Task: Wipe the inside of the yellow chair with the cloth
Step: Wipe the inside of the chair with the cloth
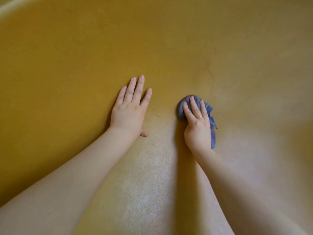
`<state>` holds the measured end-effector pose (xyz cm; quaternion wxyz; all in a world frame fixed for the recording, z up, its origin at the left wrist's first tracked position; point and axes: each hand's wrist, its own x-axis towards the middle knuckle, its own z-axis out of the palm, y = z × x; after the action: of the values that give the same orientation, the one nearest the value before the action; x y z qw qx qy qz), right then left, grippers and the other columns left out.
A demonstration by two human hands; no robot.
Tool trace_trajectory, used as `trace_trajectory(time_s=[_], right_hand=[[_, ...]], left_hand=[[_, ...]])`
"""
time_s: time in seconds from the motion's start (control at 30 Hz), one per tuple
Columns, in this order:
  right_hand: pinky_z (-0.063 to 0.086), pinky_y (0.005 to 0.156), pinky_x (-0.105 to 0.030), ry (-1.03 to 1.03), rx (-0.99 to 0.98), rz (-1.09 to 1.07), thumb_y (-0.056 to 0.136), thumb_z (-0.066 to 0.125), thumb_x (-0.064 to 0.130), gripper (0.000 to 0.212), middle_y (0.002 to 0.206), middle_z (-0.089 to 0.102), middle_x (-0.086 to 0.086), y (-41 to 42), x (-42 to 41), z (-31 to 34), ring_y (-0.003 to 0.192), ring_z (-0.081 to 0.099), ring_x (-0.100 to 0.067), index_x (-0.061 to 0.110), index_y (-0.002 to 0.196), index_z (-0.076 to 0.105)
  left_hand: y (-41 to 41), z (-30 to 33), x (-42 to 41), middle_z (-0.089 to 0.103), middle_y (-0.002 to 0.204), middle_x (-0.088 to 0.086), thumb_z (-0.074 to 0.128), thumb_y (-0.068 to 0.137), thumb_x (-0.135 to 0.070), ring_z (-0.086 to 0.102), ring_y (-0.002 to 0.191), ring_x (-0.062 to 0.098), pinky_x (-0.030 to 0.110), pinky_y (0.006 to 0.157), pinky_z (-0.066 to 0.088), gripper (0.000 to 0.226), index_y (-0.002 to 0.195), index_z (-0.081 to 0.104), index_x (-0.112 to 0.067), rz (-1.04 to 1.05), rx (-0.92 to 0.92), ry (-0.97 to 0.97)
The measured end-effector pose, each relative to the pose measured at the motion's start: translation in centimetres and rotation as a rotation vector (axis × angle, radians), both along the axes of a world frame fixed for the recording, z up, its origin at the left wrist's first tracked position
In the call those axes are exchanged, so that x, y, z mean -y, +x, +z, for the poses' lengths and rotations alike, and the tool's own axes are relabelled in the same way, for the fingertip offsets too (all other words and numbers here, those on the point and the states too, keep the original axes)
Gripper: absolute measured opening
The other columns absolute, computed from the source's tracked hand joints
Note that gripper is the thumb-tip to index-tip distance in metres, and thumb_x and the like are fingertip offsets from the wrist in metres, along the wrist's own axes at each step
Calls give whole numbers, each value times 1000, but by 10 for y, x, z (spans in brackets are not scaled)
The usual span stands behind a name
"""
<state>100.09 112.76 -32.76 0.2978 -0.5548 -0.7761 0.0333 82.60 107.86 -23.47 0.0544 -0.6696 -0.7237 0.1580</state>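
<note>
Midway, we press the cloth under our flat right hand; chair beyond our spread left hand looks unwiped.

No readable text, labels or numbers anywhere.

The chair overruns every edge, so its whole shape cannot be told; only a pale strip of rim shows at the top left corner. Most of the cloth lies hidden beneath the right hand, with only its edges showing. The right thumb is out of sight. Of the left hand, the thumb shows only its tip. Both forearms are cut off by the bottom edge. Whether the palms press flat cannot be told.
</note>
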Motion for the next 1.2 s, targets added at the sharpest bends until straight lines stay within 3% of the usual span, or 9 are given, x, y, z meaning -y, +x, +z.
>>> trace_trajectory(time_s=[0.27, 0.43, 0.53, 0.6, 0.7, 0.83, 0.97, 1.1, 1.2], right_hand=[[39, 95, -53, 11, 252, 449, 75, 29, 4, 54, 127, 58, -15, 27, 16, -2, 118, 49, -45, 8, 116, 64], [30, 100, -50, 227, 185, 191, 78, 33, 0, 47, 126, 57, -18, 68, -67, 37, 119, 44, -52, 3, 112, 65], [13, 111, -25, 256, -2, -67, 81, 36, -13, 51, 136, 47, -7, 78, -92, 55, 130, 31, -47, 6, 121, 59], [13, 111, -27, 281, -62, -133, 80, 37, -17, 53, 139, 45, -13, 71, -90, 52, 131, 28, -48, 5, 124, 56], [19, 107, -42, 257, -12, 1, 74, 35, -12, 53, 133, 49, -23, 50, -63, 27, 126, 32, -53, 0, 120, 58], [22, 108, -37, 132, 131, 212, 74, 29, 2, 54, 128, 56, -18, 30, -9, -5, 121, 43, -49, 2, 117, 61], [45, 92, -51, 110, 342, 385, 78, 29, 6, 52, 128, 56, -15, 47, -22, 9, 119, 48, -45, 6, 118, 61], [42, 93, -53, 273, 291, 236, 82, 32, 4, 47, 131, 54, -18, 58, -71, 51, 120, 45, -48, 5, 119, 60], [30, 102, -38, 295, 116, 18, 82, 35, -7, 51, 139, 46, -14, 40, -87, 69, 129, 35, -44, 7, 127, 55]], left_hand=[[26, -12, -12, -30, 151, 11, 67, 65, -65, -19, 142, 30, 38, 115, -8, 132, 146, -19, -7, 7, -28, 42], [32, -19, -27, -32, 151, 9, 66, 63, -69, -21, 142, 26, 36, 115, -10, 136, 144, -26, -9, -29, -48, 11], [31, -22, -28, -33, 151, 8, 66, 63, -68, -23, 142, 27, 36, 114, -10, 136, 144, -26, -9, -32, -11, 6], [31, -22, -28, -33, 151, 8, 66, 62, -68, -23, 141, 27, 36, 114, -11, 136, 144, -26, -9, -40, -1, 11], [32, -21, -28, -32, 151, 9, 66, 62, -68, -22, 141, 28, 37, 114, -10, 136, 144, -24, -8, -39, 14, 16], [34, -19, -25, -29, 152, 9, 68, 62, -66, -20, 142, 29, 37, 115, -8, 134, 146, -20, -10, -47, 24, 35], [34, -19, -24, -28, 153, 9, 68, 63, -66, -19, 142, 29, 37, 115, -7, 133, 147, -18, -11, -56, 28, 40], [34, -22, -26, -30, 152, 10, 69, 63, -65, -20, 142, 29, 37, 115, -8, 134, 146, -20, -10, -45, 22, 39], [35, -24, -27, -30, 152, 11, 68, 63, -66, -20, 142, 30, 38, 115, -7, 134, 146, -21, -9, -44, 14, 49]])
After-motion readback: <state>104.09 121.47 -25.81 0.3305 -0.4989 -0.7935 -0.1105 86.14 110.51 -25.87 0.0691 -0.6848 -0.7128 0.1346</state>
